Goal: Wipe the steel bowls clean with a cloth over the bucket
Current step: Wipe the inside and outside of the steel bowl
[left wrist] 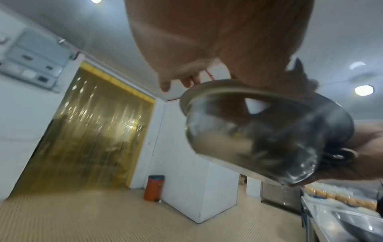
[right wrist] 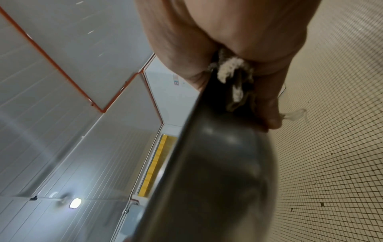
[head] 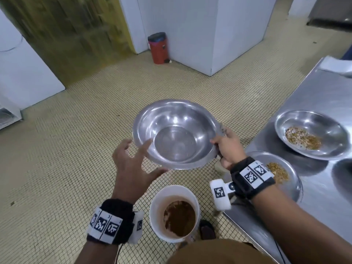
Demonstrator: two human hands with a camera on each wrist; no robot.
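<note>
Steel bowl (head: 176, 134) hangs in the air above the tiled floor, mouth up and tipped toward the person, a little beyond the white bucket (head: 155, 216) of brown slop. Right hand (head: 229, 147) pinches its right rim — thumb on top, fingers curled beneath with a wad of cloth (right wrist: 232, 68) trapped against the steel. Left hand (head: 131, 164) is at the near-left rim, fingers spread and straight, holding nothing. Two more steel bowls (head: 310, 134) with crumbs sit on the steel counter (head: 314, 88) to the right.
</note>
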